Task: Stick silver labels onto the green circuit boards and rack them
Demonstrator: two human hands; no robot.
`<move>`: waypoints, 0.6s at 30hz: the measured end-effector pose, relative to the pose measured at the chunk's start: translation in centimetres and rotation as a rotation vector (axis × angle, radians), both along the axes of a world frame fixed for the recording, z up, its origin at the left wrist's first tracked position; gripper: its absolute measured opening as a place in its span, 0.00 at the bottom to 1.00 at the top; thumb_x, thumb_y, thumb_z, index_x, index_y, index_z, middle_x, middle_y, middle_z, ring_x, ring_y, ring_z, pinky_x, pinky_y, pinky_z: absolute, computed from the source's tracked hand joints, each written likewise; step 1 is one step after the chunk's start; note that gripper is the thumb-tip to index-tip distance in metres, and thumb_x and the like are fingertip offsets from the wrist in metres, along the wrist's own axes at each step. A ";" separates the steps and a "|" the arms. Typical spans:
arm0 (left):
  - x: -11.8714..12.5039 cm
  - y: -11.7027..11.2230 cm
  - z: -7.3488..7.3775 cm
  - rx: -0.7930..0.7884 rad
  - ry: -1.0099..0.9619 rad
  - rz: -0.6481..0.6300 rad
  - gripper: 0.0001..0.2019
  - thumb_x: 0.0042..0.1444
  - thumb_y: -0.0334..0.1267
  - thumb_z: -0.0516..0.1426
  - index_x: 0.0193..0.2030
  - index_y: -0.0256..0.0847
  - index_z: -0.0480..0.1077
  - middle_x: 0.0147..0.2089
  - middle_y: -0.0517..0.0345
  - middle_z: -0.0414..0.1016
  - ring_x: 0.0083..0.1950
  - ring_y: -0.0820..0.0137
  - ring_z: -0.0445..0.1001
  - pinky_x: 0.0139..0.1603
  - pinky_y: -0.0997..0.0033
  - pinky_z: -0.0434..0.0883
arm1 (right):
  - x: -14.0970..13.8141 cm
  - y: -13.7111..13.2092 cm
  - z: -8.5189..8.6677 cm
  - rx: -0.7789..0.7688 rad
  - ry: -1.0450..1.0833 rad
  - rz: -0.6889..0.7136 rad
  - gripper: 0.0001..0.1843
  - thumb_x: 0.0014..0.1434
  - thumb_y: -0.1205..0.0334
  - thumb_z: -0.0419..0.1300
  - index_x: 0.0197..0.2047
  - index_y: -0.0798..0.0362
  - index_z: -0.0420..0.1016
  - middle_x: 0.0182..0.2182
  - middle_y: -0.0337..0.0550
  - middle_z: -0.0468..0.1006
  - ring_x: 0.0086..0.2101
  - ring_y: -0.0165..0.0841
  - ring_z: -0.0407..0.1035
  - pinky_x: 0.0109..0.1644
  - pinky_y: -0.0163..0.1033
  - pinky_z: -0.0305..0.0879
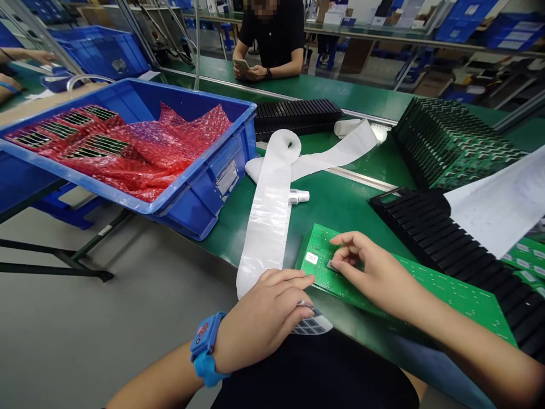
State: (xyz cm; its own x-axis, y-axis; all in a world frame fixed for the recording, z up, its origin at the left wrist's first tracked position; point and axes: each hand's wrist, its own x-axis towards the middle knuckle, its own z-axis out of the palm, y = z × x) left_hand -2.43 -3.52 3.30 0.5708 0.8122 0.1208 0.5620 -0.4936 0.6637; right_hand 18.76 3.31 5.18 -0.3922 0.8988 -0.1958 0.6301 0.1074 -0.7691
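Pinching a small dark part (330, 264) on the green PCB (426, 289), right fingertips (340, 241) press together, likely for a fine, steady grip. Just left, left hand (264, 321), fingers closed, holds a glossy label sheet (313, 325) at bench edge; blue wrist strap (204, 346) above. Past fingers, slotted black rack (426, 227) keeps boards on edge; soft white poly sleeve (266, 216) lies flat.

A blue plastic crate (204, 187) holds red bubble-wrap bags (140, 153) on the green workbench (336, 210), beside a white plastic film strip (268, 216) and a small white bottle (298, 196). Beyond, a black slotted rack (298, 116) lies near a seated co-worker (272, 40) holding a phone (240, 64).
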 end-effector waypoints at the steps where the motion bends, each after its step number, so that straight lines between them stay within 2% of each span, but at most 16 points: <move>1: 0.0 0.0 0.1 -0.016 -0.012 0.007 0.09 0.63 0.34 0.47 0.43 0.40 0.68 0.54 0.55 0.71 0.60 0.68 0.62 0.58 0.65 0.59 | -0.1 -0.1 -0.1 -0.011 0.002 -0.013 0.12 0.58 0.61 0.53 0.46 0.50 0.59 0.31 0.38 0.73 0.33 0.31 0.68 0.40 0.40 0.65; 8: 0.0 -0.3 0.2 -0.061 -0.087 0.049 0.11 0.62 0.30 0.46 0.46 0.40 0.67 0.54 0.56 0.71 0.59 0.70 0.62 0.60 0.66 0.59 | -0.7 -0.6 -1.0 0.060 -0.002 -0.059 0.12 0.56 0.65 0.53 0.44 0.51 0.59 0.31 0.39 0.75 0.33 0.32 0.69 0.40 0.40 0.67; 10: 0.1 -0.2 0.0 -0.070 -0.110 0.069 0.11 0.62 0.30 0.46 0.46 0.40 0.67 0.54 0.56 0.71 0.59 0.70 0.62 0.60 0.66 0.60 | -0.8 -1.0 -1.3 0.190 -0.082 -0.042 0.08 0.55 0.66 0.53 0.41 0.51 0.61 0.30 0.40 0.75 0.34 0.34 0.69 0.39 0.42 0.66; 12: 0.2 -0.2 -0.1 -0.082 -0.138 0.093 0.12 0.62 0.30 0.46 0.47 0.40 0.67 0.54 0.56 0.70 0.59 0.69 0.62 0.60 0.65 0.60 | -0.8 -1.6 -1.5 0.392 -0.210 0.035 0.04 0.56 0.67 0.54 0.37 0.51 0.65 0.30 0.42 0.74 0.35 0.37 0.68 0.39 0.44 0.65; 15: 0.3 -0.2 -0.1 -0.112 -0.181 0.138 0.12 0.62 0.31 0.46 0.48 0.41 0.67 0.54 0.56 0.71 0.58 0.69 0.63 0.60 0.64 0.61 | -0.6 -2.5 -1.4 0.698 -0.352 0.097 0.05 0.58 0.66 0.53 0.37 0.52 0.69 0.37 0.50 0.74 0.40 0.43 0.66 0.41 0.49 0.61; 17: 0.4 -0.3 0.1 -0.135 -0.206 0.171 0.13 0.63 0.31 0.45 0.49 0.41 0.67 0.53 0.56 0.71 0.57 0.69 0.64 0.60 0.65 0.61 | -0.5 -2.9 -0.9 0.775 -0.302 0.045 0.06 0.58 0.66 0.54 0.39 0.52 0.70 0.42 0.52 0.71 0.43 0.44 0.64 0.44 0.51 0.60; 18: 0.4 -0.3 0.2 -0.143 -0.218 0.186 0.14 0.63 0.31 0.45 0.49 0.41 0.68 0.52 0.56 0.71 0.57 0.69 0.64 0.59 0.65 0.62 | -0.6 -3.1 -0.6 0.736 -0.228 0.032 0.06 0.58 0.65 0.54 0.39 0.52 0.70 0.42 0.51 0.71 0.44 0.43 0.64 0.45 0.50 0.60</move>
State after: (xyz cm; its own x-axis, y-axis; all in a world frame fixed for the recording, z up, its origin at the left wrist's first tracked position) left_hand -1.99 -3.79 3.47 0.3845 0.9176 0.1009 0.4705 -0.2888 0.8338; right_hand 18.17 0.18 4.61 -0.4415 0.8176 0.3697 0.7524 0.5618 -0.3440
